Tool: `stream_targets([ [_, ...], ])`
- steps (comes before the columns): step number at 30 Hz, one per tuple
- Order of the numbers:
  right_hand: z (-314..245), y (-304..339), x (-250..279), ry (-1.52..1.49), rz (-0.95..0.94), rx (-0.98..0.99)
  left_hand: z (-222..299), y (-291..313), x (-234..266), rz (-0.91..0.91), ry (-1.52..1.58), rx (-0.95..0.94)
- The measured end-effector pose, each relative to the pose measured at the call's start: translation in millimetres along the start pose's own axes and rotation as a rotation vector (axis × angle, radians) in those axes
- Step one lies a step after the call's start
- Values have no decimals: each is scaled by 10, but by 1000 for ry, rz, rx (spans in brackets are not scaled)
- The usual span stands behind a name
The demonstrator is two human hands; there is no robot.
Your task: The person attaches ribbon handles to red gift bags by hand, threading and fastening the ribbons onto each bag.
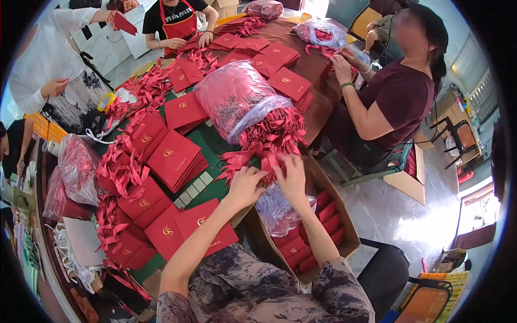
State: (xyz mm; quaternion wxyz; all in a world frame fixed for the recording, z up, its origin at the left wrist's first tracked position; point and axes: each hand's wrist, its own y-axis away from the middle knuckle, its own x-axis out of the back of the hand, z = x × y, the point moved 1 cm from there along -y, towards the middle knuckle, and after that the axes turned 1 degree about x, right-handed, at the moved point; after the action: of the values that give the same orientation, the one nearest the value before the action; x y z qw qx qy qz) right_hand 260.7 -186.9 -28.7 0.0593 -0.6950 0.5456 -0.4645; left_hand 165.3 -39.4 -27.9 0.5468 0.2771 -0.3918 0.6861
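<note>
Both of my hands meet at the loose end of a bundle of red ribbons point(273, 126), which spills from a clear plastic bag point(229, 97) on the table. With bent fingers, my left hand point(246, 187) is closed at the near ends of the ribbons. My right hand point(291, 180) pinches a red ribbon point(267, 161) just beside it. Exactly how many ribbons lie between the fingers is hidden. Below my right wrist, a crumpled clear bag point(279, 211) rests in a cardboard box point(353, 237) of red packets point(293, 250). Left of my forearm lie red gift envelopes point(200, 223) with gold emblems.
Stacks of red envelopes point(177, 161) and ribbon heaps point(121, 161) cover much of the green table. A seated person point(390, 102) works at the right; two others stand across the table. A black chair point(383, 274) is close beside the box.
</note>
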Motion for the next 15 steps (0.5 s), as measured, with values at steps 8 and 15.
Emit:
stream_targets([
  [8,-201,-62,105,76,49,47,-154,96,81,78,158,97],
  [15,-286,-124,-270,-314,18,181,-212,-80,-236,253,614,421],
])
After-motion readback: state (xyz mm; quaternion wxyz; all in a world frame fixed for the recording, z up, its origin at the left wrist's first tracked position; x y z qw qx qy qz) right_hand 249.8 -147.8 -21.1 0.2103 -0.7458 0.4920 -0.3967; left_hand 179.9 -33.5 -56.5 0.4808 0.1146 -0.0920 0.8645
